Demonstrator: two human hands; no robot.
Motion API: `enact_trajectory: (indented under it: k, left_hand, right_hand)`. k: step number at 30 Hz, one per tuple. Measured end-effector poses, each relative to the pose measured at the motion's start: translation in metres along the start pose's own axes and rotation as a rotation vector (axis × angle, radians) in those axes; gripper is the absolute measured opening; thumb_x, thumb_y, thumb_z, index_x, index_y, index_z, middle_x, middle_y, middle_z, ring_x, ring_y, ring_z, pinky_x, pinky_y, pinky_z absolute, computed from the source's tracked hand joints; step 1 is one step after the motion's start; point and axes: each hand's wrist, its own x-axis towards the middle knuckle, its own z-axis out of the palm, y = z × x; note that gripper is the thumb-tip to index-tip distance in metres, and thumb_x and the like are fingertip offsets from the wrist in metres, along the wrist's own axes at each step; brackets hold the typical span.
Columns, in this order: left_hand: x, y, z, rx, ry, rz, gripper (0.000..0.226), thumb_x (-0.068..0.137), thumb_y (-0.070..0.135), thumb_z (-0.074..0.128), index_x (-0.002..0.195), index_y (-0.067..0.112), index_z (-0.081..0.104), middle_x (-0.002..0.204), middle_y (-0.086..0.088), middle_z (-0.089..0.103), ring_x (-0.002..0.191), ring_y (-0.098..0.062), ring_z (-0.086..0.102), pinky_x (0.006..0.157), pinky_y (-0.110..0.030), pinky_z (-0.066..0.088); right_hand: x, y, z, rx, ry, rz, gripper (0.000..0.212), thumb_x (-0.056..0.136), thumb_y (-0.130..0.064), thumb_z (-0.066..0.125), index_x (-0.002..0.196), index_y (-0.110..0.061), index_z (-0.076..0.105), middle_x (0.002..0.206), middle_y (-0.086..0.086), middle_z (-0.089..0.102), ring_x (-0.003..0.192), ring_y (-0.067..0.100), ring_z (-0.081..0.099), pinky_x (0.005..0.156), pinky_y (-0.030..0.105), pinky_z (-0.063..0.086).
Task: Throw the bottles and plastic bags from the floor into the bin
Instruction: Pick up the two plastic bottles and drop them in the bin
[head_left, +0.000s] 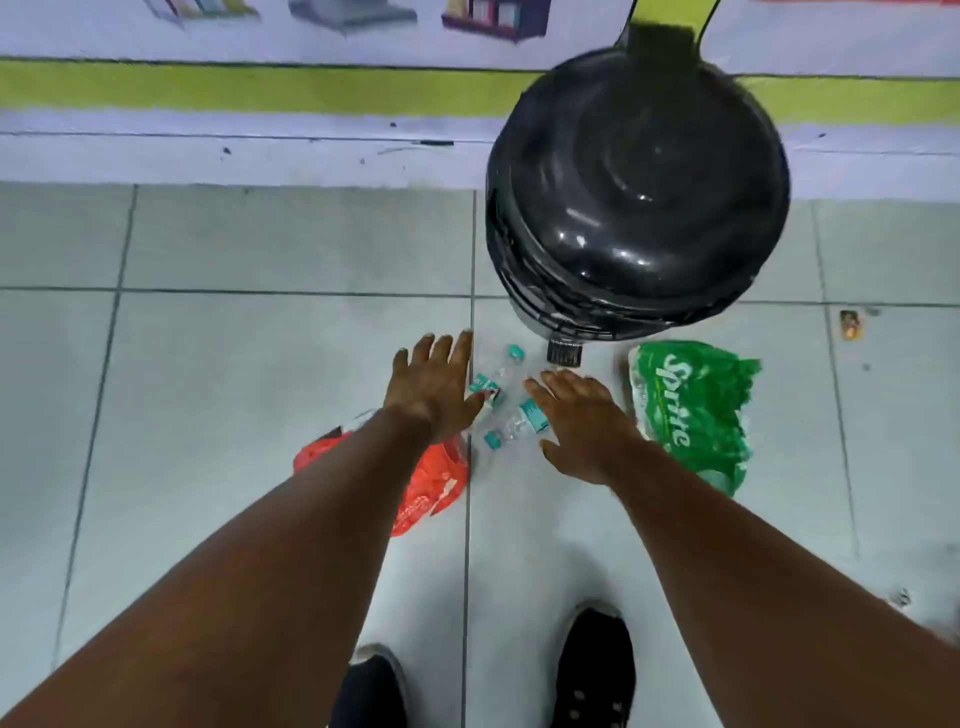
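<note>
Two clear plastic bottles with teal caps and labels lie on the tiled floor, one (496, 376) farther off and one (517, 423) nearer me. My left hand (434, 384) hovers over them from the left, fingers spread and empty. My right hand (582, 423) reaches in from the right, also spread and empty. A red plastic bag (434, 486) lies under my left forearm, partly hidden. A green Sprite plastic bag (691, 410) lies to the right. The black bin (636, 192) stands just beyond, its domed lid closed and its foot pedal (563, 353) facing me.
My two black shoes (595, 670) stand on the tiles at the bottom. A wall with a yellow-green stripe (260, 88) runs behind the bin. A small card (851, 325) lies on the floor at the right.
</note>
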Motion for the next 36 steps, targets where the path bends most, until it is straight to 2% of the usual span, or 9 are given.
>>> enact_trajectory:
  k: [7, 10, 13, 17, 22, 26, 28, 32, 36]
  left_hand:
    - [0.059, 0.01, 0.074, 0.016, -0.06, 0.025, 0.073, 0.088, 0.056, 0.05, 0.145, 0.019, 0.026, 0.142, -0.012, 0.049, 0.128, -0.035, 0.043, 0.104, -0.05, 0.034]
    - [0.076, 0.018, 0.091, 0.01, -0.094, -0.02, 0.068, 0.083, 0.047, 0.059, 0.139, 0.018, 0.033, 0.134, -0.013, 0.056, 0.12, -0.034, 0.048, 0.1, -0.049, 0.036]
    - [0.083, 0.021, 0.099, 0.034, -0.043, -0.039, 0.062, 0.079, 0.043, 0.061, 0.13, 0.016, 0.038, 0.124, -0.012, 0.061, 0.113, -0.034, 0.051, 0.095, -0.047, 0.036]
    - [0.061, 0.018, 0.081, -0.012, -0.004, -0.065, 0.064, 0.083, 0.047, 0.059, 0.135, 0.015, 0.04, 0.127, -0.01, 0.06, 0.116, -0.032, 0.05, 0.098, -0.047, 0.035]
    - [-0.007, 0.01, 0.014, -0.092, 0.044, -0.073, 0.053, 0.082, 0.049, 0.055, 0.126, 0.022, 0.045, 0.121, -0.004, 0.063, 0.111, -0.03, 0.052, 0.095, -0.046, 0.036]
    - [-0.088, -0.001, -0.078, -0.133, 0.089, -0.072, 0.062, 0.082, 0.051, 0.054, 0.136, 0.023, 0.041, 0.125, -0.003, 0.062, 0.116, -0.03, 0.051, 0.097, -0.044, 0.035]
    - [-0.127, -0.01, -0.128, -0.138, 0.133, -0.069, 0.065, 0.082, 0.052, 0.054, 0.138, 0.023, 0.041, 0.125, -0.003, 0.063, 0.116, -0.029, 0.052, 0.096, -0.043, 0.035]
    - [-0.194, -0.027, -0.24, -0.126, 0.199, -0.063, 0.066, 0.079, 0.052, 0.059, 0.136, 0.022, 0.045, 0.121, -0.004, 0.066, 0.114, -0.03, 0.054, 0.095, -0.042, 0.036]
    - [-0.237, -0.035, -0.342, -0.1, 0.272, -0.041, 0.065, 0.077, 0.052, 0.062, 0.132, 0.021, 0.048, 0.117, -0.006, 0.067, 0.111, -0.032, 0.055, 0.092, -0.043, 0.038]
  right_hand:
    - [0.049, 0.01, 0.086, -0.172, -0.006, -0.085, 0.073, 0.065, -0.02, 0.079, 0.132, -0.016, 0.05, 0.135, 0.011, 0.054, 0.132, 0.034, 0.041, 0.111, 0.051, 0.031]
    - [0.058, 0.016, 0.107, -0.195, 0.04, -0.081, 0.065, 0.064, -0.014, 0.076, 0.125, -0.017, 0.054, 0.124, 0.009, 0.061, 0.128, 0.034, 0.045, 0.109, 0.052, 0.032]
    - [0.061, 0.022, 0.118, -0.198, 0.075, -0.067, 0.058, 0.064, -0.013, 0.075, 0.119, -0.017, 0.057, 0.114, 0.009, 0.065, 0.121, 0.033, 0.05, 0.108, 0.051, 0.032]
    - [0.043, 0.018, 0.1, -0.148, 0.07, -0.03, 0.059, 0.066, -0.015, 0.075, 0.121, -0.017, 0.055, 0.113, 0.008, 0.063, 0.119, 0.031, 0.05, 0.109, 0.048, 0.03]
    - [-0.018, -0.004, 0.021, 0.003, 0.094, 0.082, 0.057, 0.07, -0.015, 0.069, 0.124, -0.016, 0.054, 0.113, 0.006, 0.063, 0.12, 0.03, 0.049, 0.108, 0.047, 0.031]
    - [-0.097, -0.026, -0.081, 0.085, 0.199, 0.22, 0.063, 0.055, -0.018, 0.081, 0.116, -0.014, 0.063, 0.102, 0.006, 0.07, 0.104, 0.032, 0.061, 0.094, 0.047, 0.046]
    - [-0.134, -0.037, -0.134, 0.11, 0.243, 0.299, 0.066, 0.053, -0.023, 0.083, 0.116, -0.015, 0.064, 0.102, 0.008, 0.07, 0.1, 0.033, 0.063, 0.09, 0.046, 0.048]
    - [-0.195, -0.067, -0.254, 0.17, 0.363, 0.444, 0.061, 0.06, -0.023, 0.082, 0.117, -0.016, 0.063, 0.107, 0.009, 0.07, 0.102, 0.034, 0.062, 0.092, 0.043, 0.045]
    - [-0.233, -0.087, -0.354, 0.197, 0.458, 0.501, 0.063, 0.062, -0.026, 0.081, 0.121, -0.016, 0.061, 0.109, 0.01, 0.07, 0.105, 0.035, 0.06, 0.094, 0.043, 0.043]
